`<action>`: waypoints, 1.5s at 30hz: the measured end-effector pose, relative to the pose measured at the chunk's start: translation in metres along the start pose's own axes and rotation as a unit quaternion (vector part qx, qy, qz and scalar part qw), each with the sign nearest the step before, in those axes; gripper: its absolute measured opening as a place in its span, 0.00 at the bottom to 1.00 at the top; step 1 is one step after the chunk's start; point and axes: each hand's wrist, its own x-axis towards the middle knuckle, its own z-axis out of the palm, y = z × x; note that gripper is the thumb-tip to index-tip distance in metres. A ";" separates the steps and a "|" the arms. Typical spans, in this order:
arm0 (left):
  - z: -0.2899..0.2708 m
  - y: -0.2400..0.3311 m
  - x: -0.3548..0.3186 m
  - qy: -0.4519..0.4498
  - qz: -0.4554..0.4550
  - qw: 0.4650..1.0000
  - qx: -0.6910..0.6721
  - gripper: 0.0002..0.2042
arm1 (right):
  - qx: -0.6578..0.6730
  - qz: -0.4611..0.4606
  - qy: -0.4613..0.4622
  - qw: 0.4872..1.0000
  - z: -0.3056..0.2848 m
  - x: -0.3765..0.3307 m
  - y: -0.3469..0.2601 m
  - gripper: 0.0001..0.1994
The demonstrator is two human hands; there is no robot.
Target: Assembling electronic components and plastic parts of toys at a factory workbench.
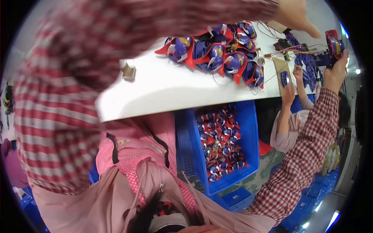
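My right hand (337,73) is raised at the far right, closed on a red and blue plastic toy shell (335,43) with a yellow patch; thin wires run near it. At the top right, my left hand (297,16) reaches across, its fingers stretched out and nothing seen in them. A gap separates it from the shell, and the picture's edge cuts off part of the hand. Several similar toy shells (210,56), blue and red with white, curved points, lie clustered on the white table (155,87) below my left forearm.
A blue crate (254,147) below the table edge holds many such shells. A co-worker's hands (288,95) work at the right around a blue part (285,79) on a tan board (279,66). Purple-blue wires (307,72) lie beyond. A small metal block (128,72) stands left.
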 end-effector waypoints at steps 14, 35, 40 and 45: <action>-0.095 -0.065 -0.343 0.204 -0.313 0.920 -0.122 0.15 | -0.461 -0.157 -0.102 0.867 -0.071 0.051 0.342 0.32; -0.080 -0.412 -0.116 0.227 -0.305 0.901 0.210 0.36 | -0.533 -0.175 -0.310 0.768 0.044 -0.001 0.225 0.19; -0.061 -0.400 -0.078 0.222 -0.395 0.857 0.245 0.43 | -0.323 -0.180 -0.531 0.762 0.228 -0.135 0.145 0.11; -0.079 -0.405 -0.064 0.141 -0.399 0.884 0.201 0.45 | -0.246 -0.351 -0.628 0.650 0.351 -0.215 0.172 0.07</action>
